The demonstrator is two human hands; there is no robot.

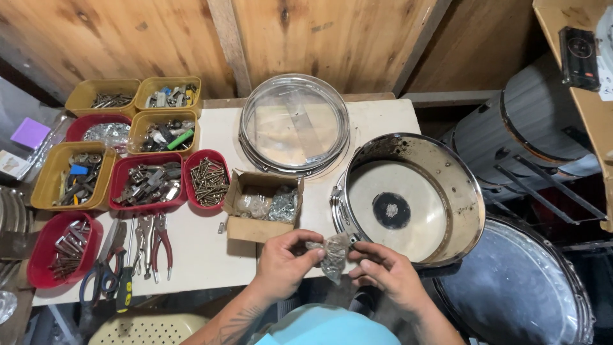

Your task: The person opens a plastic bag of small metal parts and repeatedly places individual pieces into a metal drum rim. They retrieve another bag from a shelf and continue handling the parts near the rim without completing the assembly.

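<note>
Both my hands hold a small clear plastic bag of metal hardware (333, 255) at the table's front edge. My left hand (284, 262) pinches its left side and my right hand (386, 271) grips its right side. Just beyond the bag stands a chrome snare drum shell (460, 191) with a worn white head and a black dot. An open cardboard box (252, 227) with more bagged hardware sits to the left of the drum.
A clear drum head in a chrome hoop (294, 124) lies at the back. Yellow and red trays (153, 182) hold screws and parts at the left. Pliers and scissors (137, 255) lie at the front left. More drums (517, 287) stand at the right.
</note>
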